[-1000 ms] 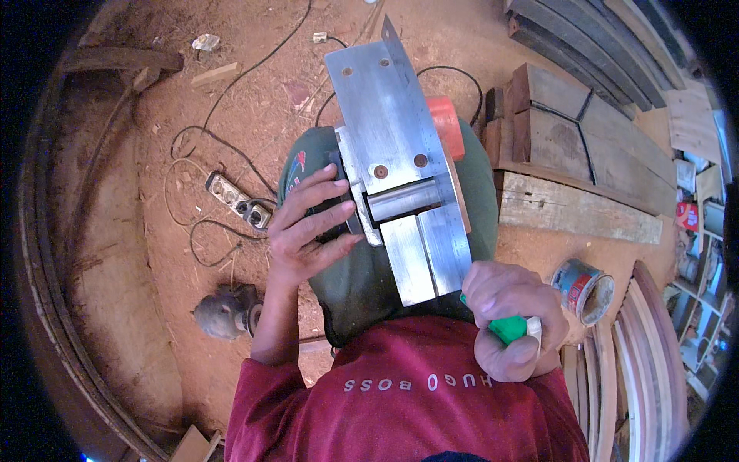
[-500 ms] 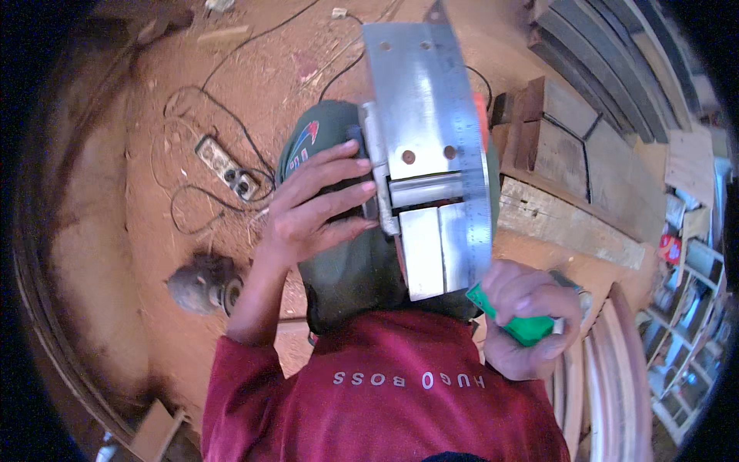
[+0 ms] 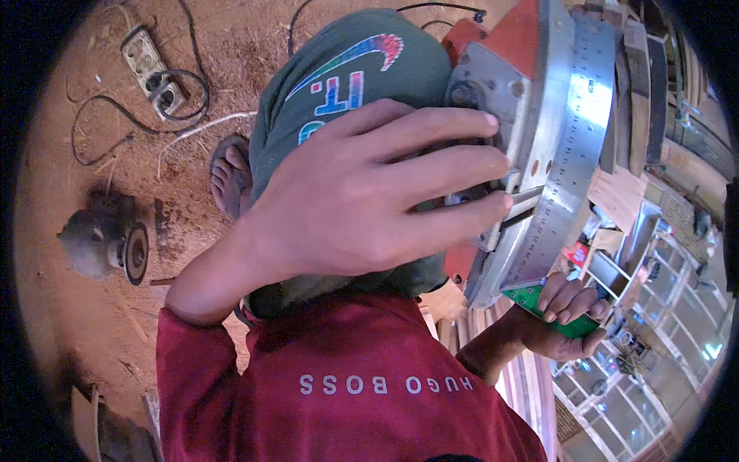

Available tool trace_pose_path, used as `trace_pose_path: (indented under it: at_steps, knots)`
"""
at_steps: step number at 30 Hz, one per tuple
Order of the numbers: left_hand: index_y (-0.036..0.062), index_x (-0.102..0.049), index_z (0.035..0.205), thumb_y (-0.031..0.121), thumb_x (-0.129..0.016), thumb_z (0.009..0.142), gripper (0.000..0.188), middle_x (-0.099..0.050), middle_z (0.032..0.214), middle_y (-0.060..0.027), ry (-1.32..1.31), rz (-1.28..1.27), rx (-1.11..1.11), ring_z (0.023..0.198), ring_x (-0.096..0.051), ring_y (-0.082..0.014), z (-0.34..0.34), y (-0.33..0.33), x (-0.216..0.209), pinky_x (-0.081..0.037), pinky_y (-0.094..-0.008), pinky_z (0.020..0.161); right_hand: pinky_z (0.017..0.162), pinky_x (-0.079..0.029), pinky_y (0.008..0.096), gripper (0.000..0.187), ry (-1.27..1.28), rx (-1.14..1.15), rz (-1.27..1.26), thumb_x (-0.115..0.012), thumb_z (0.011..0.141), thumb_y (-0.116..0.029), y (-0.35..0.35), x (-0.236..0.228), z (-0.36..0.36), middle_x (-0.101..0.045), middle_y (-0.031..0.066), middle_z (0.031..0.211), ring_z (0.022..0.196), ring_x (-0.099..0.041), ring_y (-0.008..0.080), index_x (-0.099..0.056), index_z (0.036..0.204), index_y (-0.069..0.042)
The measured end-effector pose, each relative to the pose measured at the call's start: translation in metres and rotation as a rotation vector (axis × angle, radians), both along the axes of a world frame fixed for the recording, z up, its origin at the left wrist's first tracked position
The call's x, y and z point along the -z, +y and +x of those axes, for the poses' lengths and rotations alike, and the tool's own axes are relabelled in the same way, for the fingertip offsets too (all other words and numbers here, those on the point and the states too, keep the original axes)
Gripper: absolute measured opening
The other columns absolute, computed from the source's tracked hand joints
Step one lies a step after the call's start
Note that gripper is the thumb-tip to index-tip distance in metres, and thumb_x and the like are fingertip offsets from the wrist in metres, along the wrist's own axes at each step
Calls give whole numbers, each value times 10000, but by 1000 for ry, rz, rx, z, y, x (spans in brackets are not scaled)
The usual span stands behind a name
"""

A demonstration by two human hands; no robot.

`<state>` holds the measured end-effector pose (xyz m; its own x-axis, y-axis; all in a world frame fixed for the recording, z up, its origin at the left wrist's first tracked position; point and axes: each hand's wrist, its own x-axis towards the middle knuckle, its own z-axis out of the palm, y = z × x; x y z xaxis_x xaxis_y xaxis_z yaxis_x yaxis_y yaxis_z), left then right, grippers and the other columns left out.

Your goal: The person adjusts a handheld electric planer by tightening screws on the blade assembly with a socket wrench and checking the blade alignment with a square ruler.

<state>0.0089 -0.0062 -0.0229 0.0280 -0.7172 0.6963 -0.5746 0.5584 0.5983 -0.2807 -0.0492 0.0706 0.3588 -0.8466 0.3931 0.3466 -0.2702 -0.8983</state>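
Note:
An electric hand planer (image 3: 493,85), with a grey and orange-red body, lies tilted over my lap, its metal sole turned toward the right. My left hand (image 3: 362,192) spans its near side, fingers stretched across the housing and the tips at the sole's edge beside the cutter slot. Along the sole stands the steel ruled blade of a try square (image 3: 573,146), edge against the metal. My right hand (image 3: 570,312) has its fingers wrapped round the square's green handle at the lower end of the planer. The planer's underside against my lap is hidden.
On the dusty floor at left are a power strip (image 3: 154,69) with a dark cable and a grinder (image 3: 96,239) with a round disc. My bare foot (image 3: 231,173) is close by. Pale wooden frames (image 3: 616,416) and stacked boards stand at right.
The planer has rolled to the right, so its sole is seen edge-on and its orange-red side shows. Both hands went along with it. My view has shifted closer to it.

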Motion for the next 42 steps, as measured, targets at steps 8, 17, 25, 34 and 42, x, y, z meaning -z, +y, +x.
trace_pose_path:
  at_steps: [8,17,25,34,42]
  knots:
    - [132,-752,1061,166,-700,744,323,-701,1187,-33,102,-84,-48,1179,-659,-259,-6,0,9,-551,-339,822,455,-393,309,485,75,115,-21,-411,1056,-419,10,-9,11,-513,58,678,483,-448,139,-647,1095,3]
    - [140,-614,647,218,-676,721,124,-557,802,38,197,-118,-136,937,-597,-152,-20,-4,11,-506,-295,709,494,-342,298,457,95,171,-23,-449,1007,-386,10,-8,18,-466,12,652,512,-402,124,-689,1053,0]
    - [159,-614,594,287,-664,747,206,-571,815,55,198,-107,-108,929,-588,-131,-22,-4,11,-485,-296,692,484,-370,305,464,118,280,-58,-434,1020,-415,10,-6,19,-491,14,631,480,-428,126,-665,1096,-19]
    - [144,-667,684,248,-677,751,124,-596,852,44,193,-133,-41,975,-597,-148,-16,-3,9,-503,-305,725,510,-380,318,452,121,251,-40,-426,1034,-406,17,-11,14,-501,32,660,506,-443,139,-658,1133,-31]
    - [162,-768,1105,185,-831,672,439,-704,1223,-51,-14,41,100,1196,-657,-296,15,-3,-4,-561,-381,893,771,-608,427,389,117,1024,-201,-430,970,-368,-79,-9,-40,-699,131,826,711,-687,297,-630,956,-35]
